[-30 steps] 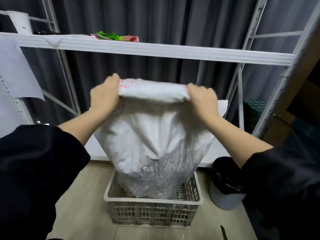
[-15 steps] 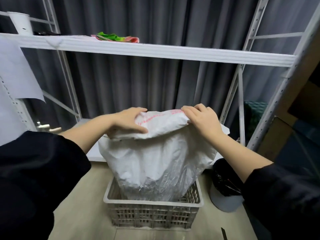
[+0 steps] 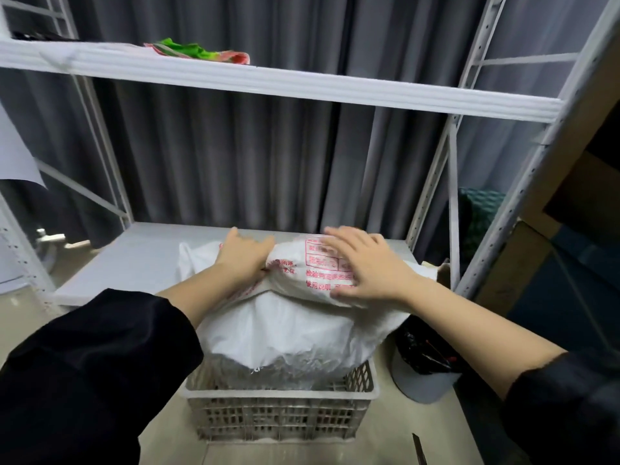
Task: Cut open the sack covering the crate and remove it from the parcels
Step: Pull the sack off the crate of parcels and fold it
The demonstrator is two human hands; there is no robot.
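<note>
The white sack [image 3: 285, 333] is seen bulging out of the grey plastic crate [image 3: 281, 417], which stands on the floor in front of a white metal shelf [image 3: 134, 253]. The sack's printed top is folded over and lies as a roll across the bulge. The left hand [image 3: 243, 255] is laid on the left end of that roll, fingers mostly straight and pointing away; whether the thumb is hooked under the fold cannot be told. The right hand [image 3: 365, 265] is spread wide and pressed flat on the red print, nothing being gripped.

The step in hand is judged to be the flattening of the folded top so that the sack can be opened. It would be done well if the roll were kept pinned with even pressure from both hands and the weight kept centred over the crate, so that the load is not tipped toward the black-lined bin [image 3: 426, 370] just beside it. A dark blade-like thing [image 3: 418, 448] lies on the floor near the crate; its kind cannot be made out. The parcels are hidden inside the sack.
</note>
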